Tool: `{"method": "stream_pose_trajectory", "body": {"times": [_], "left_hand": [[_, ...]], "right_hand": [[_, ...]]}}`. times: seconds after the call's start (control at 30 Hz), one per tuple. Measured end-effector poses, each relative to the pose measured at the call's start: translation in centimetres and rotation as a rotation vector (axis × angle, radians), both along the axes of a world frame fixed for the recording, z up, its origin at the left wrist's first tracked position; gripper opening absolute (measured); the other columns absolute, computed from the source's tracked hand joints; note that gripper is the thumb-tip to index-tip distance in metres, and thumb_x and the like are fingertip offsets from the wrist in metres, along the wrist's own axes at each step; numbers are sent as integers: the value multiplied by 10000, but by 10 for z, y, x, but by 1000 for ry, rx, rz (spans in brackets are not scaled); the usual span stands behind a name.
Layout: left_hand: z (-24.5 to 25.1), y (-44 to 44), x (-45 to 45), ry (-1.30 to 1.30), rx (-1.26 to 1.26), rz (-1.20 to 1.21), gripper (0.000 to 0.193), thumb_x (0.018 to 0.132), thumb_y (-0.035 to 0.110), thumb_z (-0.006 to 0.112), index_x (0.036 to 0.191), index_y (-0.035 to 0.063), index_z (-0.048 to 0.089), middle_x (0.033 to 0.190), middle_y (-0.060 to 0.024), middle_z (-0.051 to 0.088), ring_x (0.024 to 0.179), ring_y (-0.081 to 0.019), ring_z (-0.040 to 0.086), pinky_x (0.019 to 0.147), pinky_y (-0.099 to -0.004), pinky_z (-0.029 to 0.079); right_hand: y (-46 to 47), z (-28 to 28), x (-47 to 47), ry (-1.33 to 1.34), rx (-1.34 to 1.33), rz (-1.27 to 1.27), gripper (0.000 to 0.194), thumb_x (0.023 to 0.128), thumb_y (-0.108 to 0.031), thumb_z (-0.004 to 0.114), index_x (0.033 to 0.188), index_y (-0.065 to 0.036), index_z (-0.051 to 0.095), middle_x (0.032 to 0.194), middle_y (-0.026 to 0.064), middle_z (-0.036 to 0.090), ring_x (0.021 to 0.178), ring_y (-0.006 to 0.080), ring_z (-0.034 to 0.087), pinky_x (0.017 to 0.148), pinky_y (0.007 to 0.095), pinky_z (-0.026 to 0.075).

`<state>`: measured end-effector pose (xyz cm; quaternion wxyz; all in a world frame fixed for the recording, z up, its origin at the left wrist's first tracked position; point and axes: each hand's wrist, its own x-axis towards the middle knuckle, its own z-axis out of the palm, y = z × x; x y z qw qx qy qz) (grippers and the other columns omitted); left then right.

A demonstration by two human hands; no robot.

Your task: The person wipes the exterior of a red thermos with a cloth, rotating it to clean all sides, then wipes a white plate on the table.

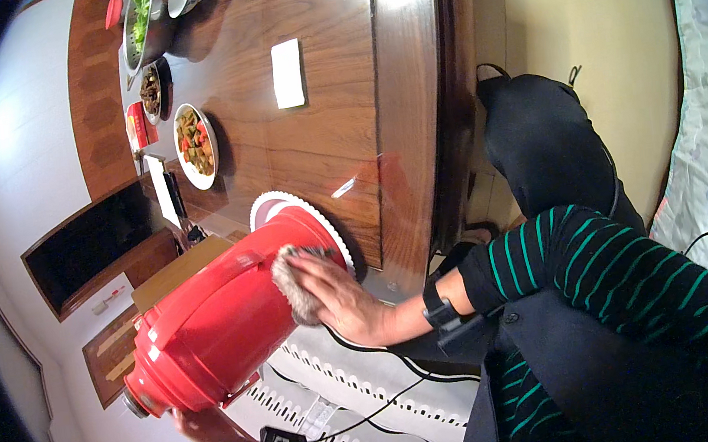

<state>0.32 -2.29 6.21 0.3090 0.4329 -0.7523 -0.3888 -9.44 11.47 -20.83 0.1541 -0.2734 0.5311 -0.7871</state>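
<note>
A large red thermos flask (220,308) stands at the table's edge, its base in a white scalloped-rim tray (334,226). Its moulded handle (209,296) faces the table side, and a metallic top (134,403) shows at the neck. My right hand (340,301) presses a fuzzy grey-beige cloth (296,286) against the flask's lower body, fingers spread over the cloth. Up near the neck, my left hand (211,430) holds the flask from the other side. Most of its fingers are hidden behind the red body.
On the wooden table (331,138) are a dish of cooked food (194,144), a smaller dish of dark food (151,95), a metal colander with green leaves (156,37) and a folded white paper (288,73). White slotted racks (370,363) and black cables lie beside the flask.
</note>
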Motion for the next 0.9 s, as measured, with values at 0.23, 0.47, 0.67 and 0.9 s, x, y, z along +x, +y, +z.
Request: {"method": "stream_pose_trajectory", "body": {"times": [0.23,0.47,0.67,0.9], "left_hand": [[-29,31,-46,74,-253,194,858,957,605,549,1554,41,299,1584,-194,348,1436,-345,397,1148,-516,401],[-32,24,-40,177,-178,166,885,927,664,520,1574,114,269,1598,-171,335,1443,-375,382,1153,-569,385],[-37,1,-27,137,-242,149,969,887,793,426,1572,127,264,1594,-158,343,1439,-390,384,1164,-588,367],[-42,-2,-26,174,-234,127,1018,863,827,416,1576,120,248,1592,-173,337,1428,-393,397,1172,-608,344]], "right_hand": [[-40,2,-54,-116,155,69,526,960,-118,528,1435,73,407,1481,265,418,1401,421,392,1179,487,324],[-20,-15,-10,-4,11,63,646,857,-35,632,1470,-26,432,1558,168,369,1479,346,317,1229,484,252],[-54,-11,-60,-155,29,256,453,950,-111,486,1383,20,496,1465,208,458,1391,366,416,1184,454,321],[-38,32,-66,191,-387,420,525,1078,-283,372,1510,15,382,1616,198,297,1511,367,242,1238,500,186]]}}
